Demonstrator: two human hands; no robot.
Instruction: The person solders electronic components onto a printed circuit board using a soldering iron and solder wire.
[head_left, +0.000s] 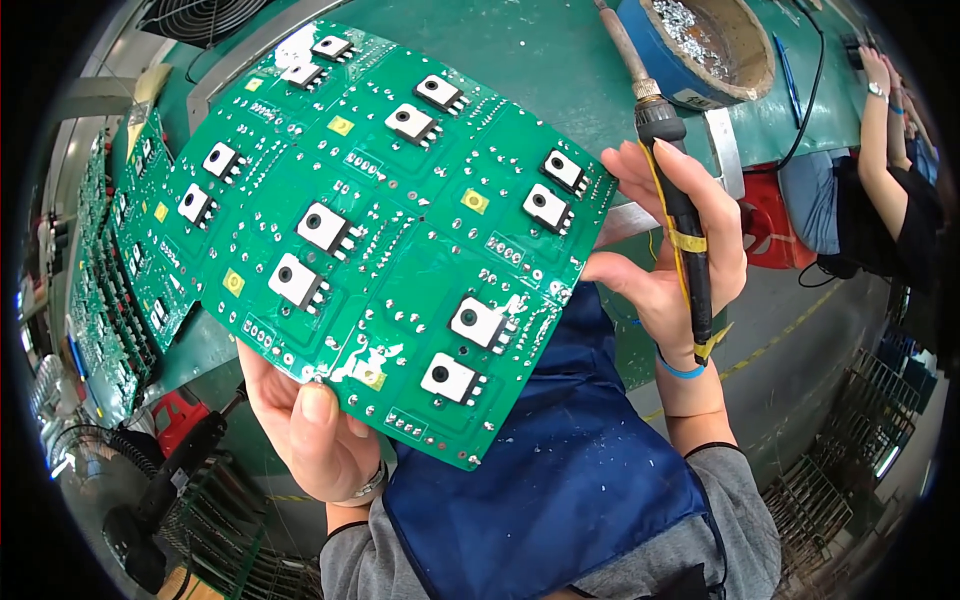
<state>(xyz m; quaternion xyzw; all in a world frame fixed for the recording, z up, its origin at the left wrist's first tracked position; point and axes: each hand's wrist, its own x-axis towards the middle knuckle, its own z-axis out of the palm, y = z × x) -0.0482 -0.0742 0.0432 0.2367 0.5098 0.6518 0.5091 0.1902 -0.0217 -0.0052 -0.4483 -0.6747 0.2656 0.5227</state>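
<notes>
A large green circuit board (pixel 400 270), with white-backed transistors in pairs, is held up tilted before me. My left hand (pixel 315 430) grips its lower left edge, the thumb on the face. My right hand (pixel 690 230) has its fingertips and thumb at the board's right edge. That same hand also carries a soldering iron (pixel 680 215), with a black handle wrapped in yellow tape and its metal barrel pointing up and away. Shiny patches show on the board near the left thumb and at the top left corner.
Several more green boards (pixel 110 290) stand in a row at the left. A blue round tub (pixel 690 50) holding solder scraps sits on the green bench (pixel 520 50) at the back. Another person's arms (pixel 880 150) are at the far right. A red stool (pixel 770 220) stands beyond my right hand.
</notes>
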